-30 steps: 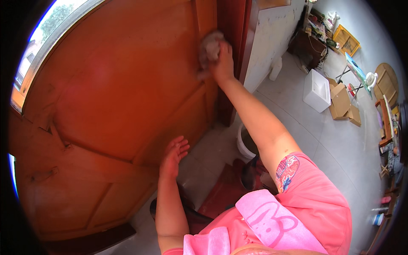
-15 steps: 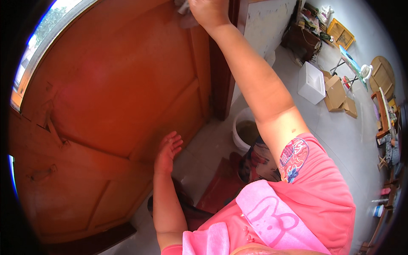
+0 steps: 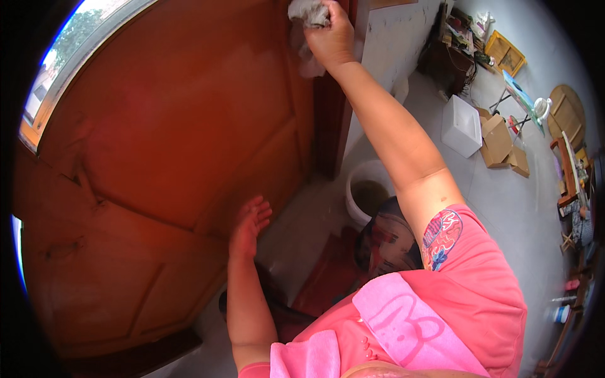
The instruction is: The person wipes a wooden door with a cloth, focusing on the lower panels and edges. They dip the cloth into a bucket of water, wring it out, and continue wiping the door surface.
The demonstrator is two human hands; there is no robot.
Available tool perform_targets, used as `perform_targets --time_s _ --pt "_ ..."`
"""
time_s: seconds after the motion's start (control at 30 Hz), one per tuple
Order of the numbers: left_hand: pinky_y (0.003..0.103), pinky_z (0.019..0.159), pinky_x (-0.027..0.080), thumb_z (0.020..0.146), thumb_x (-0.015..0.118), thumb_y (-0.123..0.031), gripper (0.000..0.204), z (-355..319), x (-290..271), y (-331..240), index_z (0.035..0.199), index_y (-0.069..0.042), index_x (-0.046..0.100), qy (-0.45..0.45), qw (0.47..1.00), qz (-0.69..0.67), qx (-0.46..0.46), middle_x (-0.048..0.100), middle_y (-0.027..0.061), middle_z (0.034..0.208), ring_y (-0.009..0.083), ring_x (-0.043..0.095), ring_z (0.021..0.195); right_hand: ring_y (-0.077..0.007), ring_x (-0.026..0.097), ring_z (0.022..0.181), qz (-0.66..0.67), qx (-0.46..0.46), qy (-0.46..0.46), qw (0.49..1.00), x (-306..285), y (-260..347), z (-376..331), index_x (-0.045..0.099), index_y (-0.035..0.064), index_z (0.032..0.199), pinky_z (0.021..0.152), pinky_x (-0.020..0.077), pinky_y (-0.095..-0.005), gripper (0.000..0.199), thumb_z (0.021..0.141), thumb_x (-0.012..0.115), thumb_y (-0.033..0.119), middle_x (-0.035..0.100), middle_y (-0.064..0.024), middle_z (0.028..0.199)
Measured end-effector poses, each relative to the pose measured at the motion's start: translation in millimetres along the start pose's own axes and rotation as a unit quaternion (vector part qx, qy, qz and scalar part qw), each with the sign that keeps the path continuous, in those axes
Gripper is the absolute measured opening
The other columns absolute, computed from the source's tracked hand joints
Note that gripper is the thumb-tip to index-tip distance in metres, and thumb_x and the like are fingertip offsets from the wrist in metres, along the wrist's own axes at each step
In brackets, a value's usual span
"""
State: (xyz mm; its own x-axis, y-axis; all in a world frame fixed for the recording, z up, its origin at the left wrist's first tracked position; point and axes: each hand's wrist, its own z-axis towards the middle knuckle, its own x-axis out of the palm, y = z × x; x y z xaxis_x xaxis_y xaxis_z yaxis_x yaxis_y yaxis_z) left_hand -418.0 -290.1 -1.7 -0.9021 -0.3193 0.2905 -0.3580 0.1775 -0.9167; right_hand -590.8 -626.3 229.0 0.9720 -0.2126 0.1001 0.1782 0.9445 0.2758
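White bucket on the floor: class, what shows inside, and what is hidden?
What looks like murky, brownish water shows inside the bucket. The person's right arm and dark patterned fabric cover part of its right side; anything below the water's surface cannot be seen.

Smooth, glossy wooden door (image 3: 195, 107); matt cloth rag (image 3: 307, 12)

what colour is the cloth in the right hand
The cloth in the right hand is a pale, greyish white, seen in the head view.

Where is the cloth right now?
In the head view, the cloth is at the top centre, held in the right hand, near the right edge of the door.
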Motion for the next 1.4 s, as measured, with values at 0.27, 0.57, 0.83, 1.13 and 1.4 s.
perform_targets --time_s 0.27,0.57,0.83,1.13,1.4 --pt "0.037 0.096 0.043 0.095 0.052 -0.033 0.048 0 10 -4 0.136 -0.006 0.051 0.016 1.000 0.002 0.014 0.059 0.0125 0.128 0.0238 0.057 0.116 -0.0325 0.062 0.098 0.074 -0.081 -0.096 0.989 49 50 69 0.057 0.0057 0.101 0.085 0.0495 -0.0384 0.020 0.083 0.063 0.002 0.063 -0.0135 0.101" --pt "0.036 0.095 0.044 0.095 0.053 -0.033 0.048 4 6 -1 0.135 -0.006 0.051 0.015 1.000 0.014 0.008 0.059 0.0122 0.128 0.0231 0.057 0.115 -0.0372 0.056 0.106 0.056 -0.326 0.076 0.941 55 139 28 0.058 0.0099 0.099 0.091 0.0448 -0.0507 0.026 0.074 0.066 0.008 0.058 -0.0159 0.112" --pt "0.036 0.094 0.045 0.095 0.054 -0.030 0.046 1 12 -2 0.134 -0.005 0.052 0.014 1.000 0.008 0.014 0.060 0.0129 0.127 0.0234 0.058 0.114 -0.0297 0.059 0.092 -0.016 -0.057 0.038 0.998 39 49 54 0.056 0.0055 0.100 0.080 0.0506 -0.0363 0.028 0.075 0.055 -0.008 0.058 -0.0141 0.111" --pt "0.036 0.094 0.045 0.096 0.054 -0.029 0.046 -1 3 -4 0.135 -0.004 0.052 0.011 1.000 0.014 0.009 0.061 0.0137 0.127 0.0234 0.059 0.114 -0.0402 0.057 0.113 0.033 -0.234 0.012 0.972 71 186 20 0.059 0.0083 0.095 0.096 0.0459 -0.0489 0.027 0.069 0.064 0.002 0.061 -0.0173 0.118" --pt "0.036 0.094 0.045 0.096 0.054 -0.031 0.047 7 7 2 0.136 -0.007 0.051 0.009 1.000 0.028 0.001 0.060 0.0116 0.128 0.0225 0.059 0.114 -0.0248 0.046 0.134 0.070 -0.348 0.173 0.919 122 246 -13 0.065 0.0275 0.110 0.108 0.0409 -0.0433 0.034 0.077 0.071 0.020 0.057 0.0007 0.133"
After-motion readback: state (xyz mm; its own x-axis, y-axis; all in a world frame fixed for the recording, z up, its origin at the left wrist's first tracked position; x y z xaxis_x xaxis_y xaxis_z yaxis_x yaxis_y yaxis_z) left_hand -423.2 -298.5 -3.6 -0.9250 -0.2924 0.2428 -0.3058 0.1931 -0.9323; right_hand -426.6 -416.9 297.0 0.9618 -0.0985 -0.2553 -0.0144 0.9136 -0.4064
